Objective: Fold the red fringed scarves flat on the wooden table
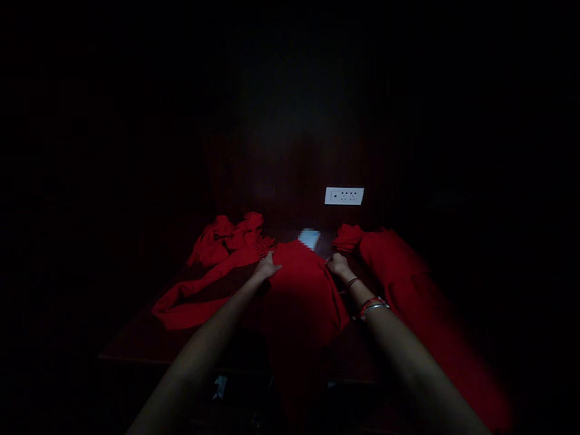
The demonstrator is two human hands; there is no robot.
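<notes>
A red scarf (pixel 301 290) lies spread over the table and hangs down past its front edge. My left hand (pixel 268 266) grips its far left corner, the thumb lying on top of the cloth. At the far right corner my right hand (pixel 338 266) is closed on the scarf's edge, its fingertips partly hidden. Just left of my left hand lies another red scarf (pixel 190 308), looped on the table, with tangled fringe (pixel 266 246) beside my fingers. Bracelets circle my right wrist.
A crumpled red heap (pixel 222 238) sits at the back left. More red cloth (pixel 399 260) stretches along the right side and down past the front. The dark table (pixel 136 347) meets a wall with a white socket plate (pixel 344 196). A pale blurred item (pixel 309 238) lies behind the scarf. Surroundings are very dark.
</notes>
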